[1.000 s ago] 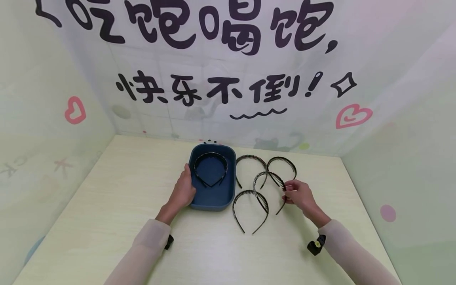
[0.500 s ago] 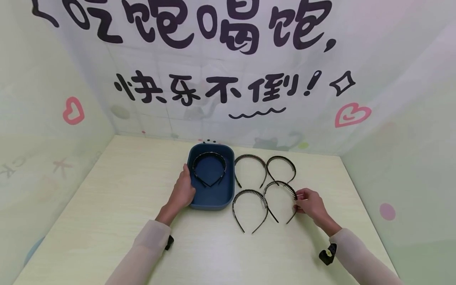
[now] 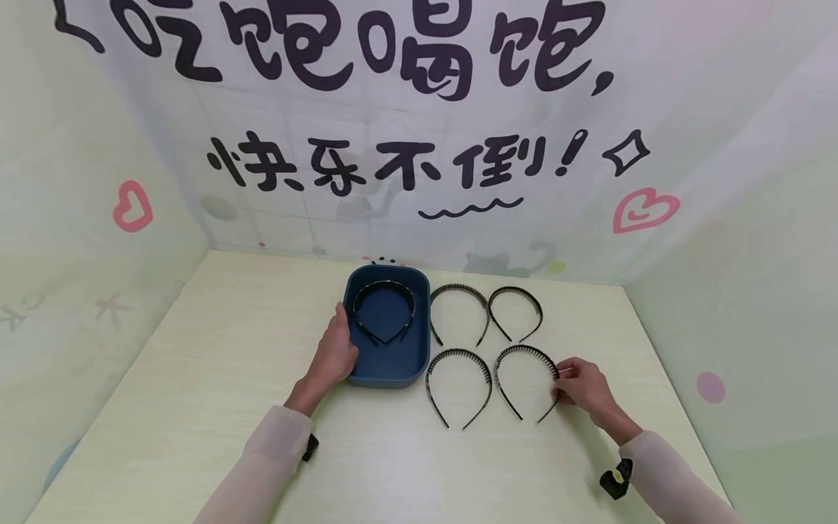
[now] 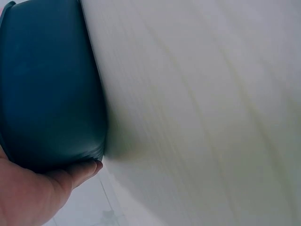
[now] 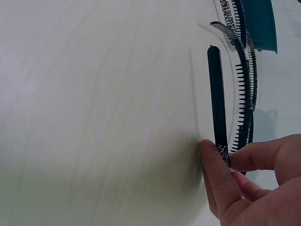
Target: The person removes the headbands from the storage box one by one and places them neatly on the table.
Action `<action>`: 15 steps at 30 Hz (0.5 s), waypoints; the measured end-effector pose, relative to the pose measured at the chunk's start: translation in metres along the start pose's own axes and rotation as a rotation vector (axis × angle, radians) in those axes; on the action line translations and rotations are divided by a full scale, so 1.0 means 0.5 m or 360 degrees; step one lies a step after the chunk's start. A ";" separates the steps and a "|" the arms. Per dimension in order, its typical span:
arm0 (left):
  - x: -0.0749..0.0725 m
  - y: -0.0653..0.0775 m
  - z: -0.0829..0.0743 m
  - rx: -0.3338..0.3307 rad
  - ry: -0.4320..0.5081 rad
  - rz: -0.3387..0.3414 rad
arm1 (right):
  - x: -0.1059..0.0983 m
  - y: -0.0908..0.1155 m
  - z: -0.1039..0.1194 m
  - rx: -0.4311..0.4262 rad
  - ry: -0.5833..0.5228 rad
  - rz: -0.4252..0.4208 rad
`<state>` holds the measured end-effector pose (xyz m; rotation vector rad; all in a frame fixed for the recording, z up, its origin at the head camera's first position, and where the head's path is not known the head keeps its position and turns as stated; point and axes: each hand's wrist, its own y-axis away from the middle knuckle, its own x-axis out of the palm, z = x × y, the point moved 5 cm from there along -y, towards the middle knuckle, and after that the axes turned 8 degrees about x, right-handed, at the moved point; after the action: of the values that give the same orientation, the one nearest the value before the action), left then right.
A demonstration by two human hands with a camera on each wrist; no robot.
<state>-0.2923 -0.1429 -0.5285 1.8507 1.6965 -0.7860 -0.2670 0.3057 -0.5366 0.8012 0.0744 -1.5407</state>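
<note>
A dark blue plastic box (image 3: pixel 388 367) stands on the table with a black headband (image 3: pixel 385 285) lying inside it. My left hand (image 3: pixel 332 353) grips the box by its left side; the left wrist view shows fingers against its outer wall. Farther right, my right hand (image 3: pixel 585 384) pinches the right arm of a toothed black headband (image 3: pixel 526 349) between thumb and fingers. A speckled, glittery stretch shows on that headband at the fingertips in the right wrist view. Its ends point toward me.
Three other toothed headbands lie right of the box: a front one (image 3: pixel 458 352), a back one (image 3: pixel 460 287) and a smaller back-right one (image 3: pixel 516 290). Printed fabric walls (image 3: pixel 727 291) enclose the pale wooden table (image 3: pixel 216 349) at the back and sides.
My right hand has brought its headband toward me and rightward, from overlapping the others to lying beside the front one. My left hand and the box have stayed in place.
</note>
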 end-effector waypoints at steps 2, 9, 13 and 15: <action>0.000 0.000 0.000 -0.0002 -0.0002 0.0005 | 0.000 0.000 -0.002 -0.0001 0.0016 0.0005; -0.003 0.002 -0.002 -0.0001 0.0010 -0.0006 | 0.000 0.002 0.006 -0.0014 0.0095 0.0032; -0.003 0.002 -0.002 0.0009 0.0009 -0.0016 | -0.002 0.002 0.010 -0.0018 0.0166 0.0048; -0.002 0.002 -0.001 0.0011 0.0004 -0.0016 | -0.003 0.001 0.011 -0.0022 0.0211 0.0046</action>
<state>-0.2915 -0.1433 -0.5274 1.8498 1.7078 -0.7946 -0.2688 0.3040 -0.5315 0.8889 0.1700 -1.4576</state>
